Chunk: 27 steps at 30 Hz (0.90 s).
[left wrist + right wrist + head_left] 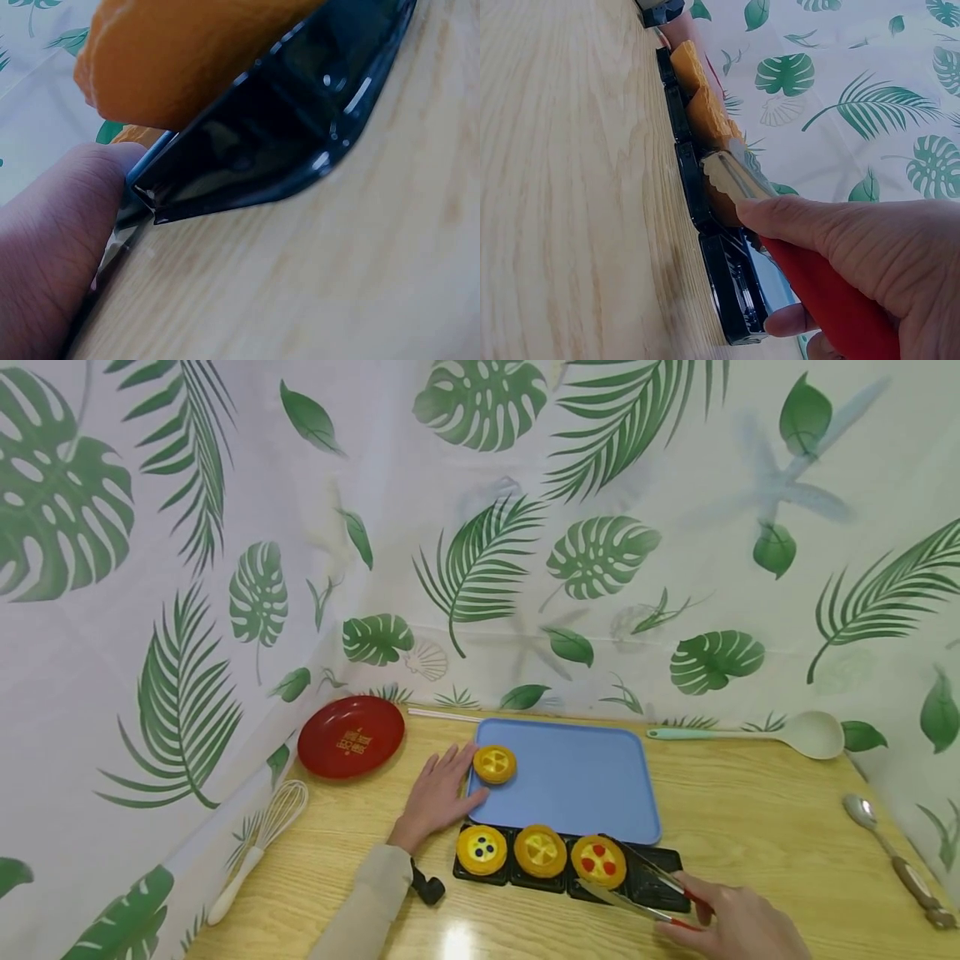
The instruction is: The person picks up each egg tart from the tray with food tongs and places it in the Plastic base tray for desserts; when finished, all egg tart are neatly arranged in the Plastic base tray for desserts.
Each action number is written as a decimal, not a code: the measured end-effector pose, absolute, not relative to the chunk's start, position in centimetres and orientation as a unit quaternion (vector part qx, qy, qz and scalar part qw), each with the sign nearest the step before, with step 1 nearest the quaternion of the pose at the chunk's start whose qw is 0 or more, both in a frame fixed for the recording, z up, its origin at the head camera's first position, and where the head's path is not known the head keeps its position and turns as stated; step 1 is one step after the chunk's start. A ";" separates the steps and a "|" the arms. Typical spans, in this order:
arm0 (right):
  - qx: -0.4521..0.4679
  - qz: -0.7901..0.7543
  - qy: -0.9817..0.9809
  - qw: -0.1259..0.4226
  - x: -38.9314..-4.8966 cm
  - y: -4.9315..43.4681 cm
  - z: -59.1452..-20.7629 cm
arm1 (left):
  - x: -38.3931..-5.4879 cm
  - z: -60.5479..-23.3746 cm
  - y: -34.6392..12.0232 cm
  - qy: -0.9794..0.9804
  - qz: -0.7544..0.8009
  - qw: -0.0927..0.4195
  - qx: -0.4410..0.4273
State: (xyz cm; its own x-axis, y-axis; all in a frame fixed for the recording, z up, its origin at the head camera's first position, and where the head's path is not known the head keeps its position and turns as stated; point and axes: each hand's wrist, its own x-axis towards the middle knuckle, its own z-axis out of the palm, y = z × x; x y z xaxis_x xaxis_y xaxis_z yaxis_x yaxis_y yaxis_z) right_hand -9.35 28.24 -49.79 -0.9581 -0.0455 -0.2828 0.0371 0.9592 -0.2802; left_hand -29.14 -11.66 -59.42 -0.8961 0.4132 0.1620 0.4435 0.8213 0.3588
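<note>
My right hand [738, 918] grips red-handled metal tongs [829, 300]. Their tips stand on either side of an egg tart with red dots [598, 862] in a black segmented tray [660, 881]. Two more tarts sit in that tray: a plain-patterned tart [540, 852] and one with dark blue dots [482, 850]. My left hand [442, 793] lies with fingers extended at the left edge of a blue tray [577, 777], its thumb over the rim. Beside those fingers, another egg tart [494, 764] rests on the blue tray. The rightmost black compartment holds no tart.
A red oval plate [351, 737] and a whisk [258, 852] are at the left. Chopsticks [442, 715] lie behind the blue tray. A pale ladle [813, 735] lies at the back right, with a metal spoon [892, 852] along the right edge. Leaf-printed cloth [487, 568] surrounds the table.
</note>
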 end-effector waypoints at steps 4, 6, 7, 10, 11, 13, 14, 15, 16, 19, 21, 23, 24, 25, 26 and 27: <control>0.000 -0.150 0.979 0.141 -9.3 28.3 -49.5 | -29.2 -59.3 -11.7 -0.953 -0.198 0.041 -0.226; 0.003 -0.156 0.979 0.134 -9.2 28.3 -49.3 | -29.2 -59.4 -11.7 -0.954 -0.195 0.042 -0.225; 0.004 -0.161 0.978 0.130 -9.1 28.4 -49.2 | -29.2 -59.4 -11.7 -0.953 -0.196 0.043 -0.226; 0.007 -0.175 0.978 0.110 -8.9 28.4 -48.8 | -29.1 -59.4 -11.7 -0.953 -0.195 0.045 -0.227; 0.005 -0.177 0.979 0.098 -8.8 28.4 -48.7 | -29.1 -59.4 -11.6 -0.953 -0.197 0.045 -0.228; -0.006 -0.184 0.980 0.071 -8.9 28.4 -48.6 | -29.0 -59.4 -11.6 -0.951 -0.203 0.047 -0.229; -0.011 -0.186 0.981 0.056 -9.0 28.3 -48.5 | -28.9 -59.3 -11.6 -0.951 -0.204 0.046 -0.228; -0.014 -0.188 0.981 0.043 -9.1 28.2 -48.4 | -28.9 -59.4 -11.6 -0.951 -0.205 0.046 -0.228; -0.015 -0.189 0.981 0.032 -9.3 28.1 -48.3 | -28.9 -59.4 -11.7 -0.951 -0.204 0.045 -0.227; -0.010 -0.196 0.980 0.021 -10.1 27.7 -48.0 | -28.9 -59.5 -11.8 -0.953 -0.198 0.045 -0.225; -0.005 -0.197 0.980 0.019 -10.7 27.5 -47.8 | -29.0 -59.6 -11.8 -0.953 -0.196 0.046 -0.225; -0.007 -0.201 0.980 0.013 -11.3 27.3 -47.5 | -29.0 -59.6 -11.8 -0.954 -0.195 0.042 -0.226; -0.011 -0.200 0.980 0.008 -11.6 27.2 -47.4 | -29.1 -59.6 -11.8 -0.953 -0.195 0.042 -0.226; -0.016 -0.201 0.979 0.001 -12.0 27.0 -47.3 | -29.1 -59.6 -11.8 -0.954 -0.194 0.040 -0.227; -0.022 -0.200 0.980 -0.006 -12.3 26.9 -47.1 | -29.2 -59.6 -11.8 -0.953 -0.194 0.041 -0.227; -0.030 -0.199 0.979 -0.015 -12.7 26.7 -47.0 | -29.2 -59.6 -11.8 -0.953 -0.194 0.040 -0.228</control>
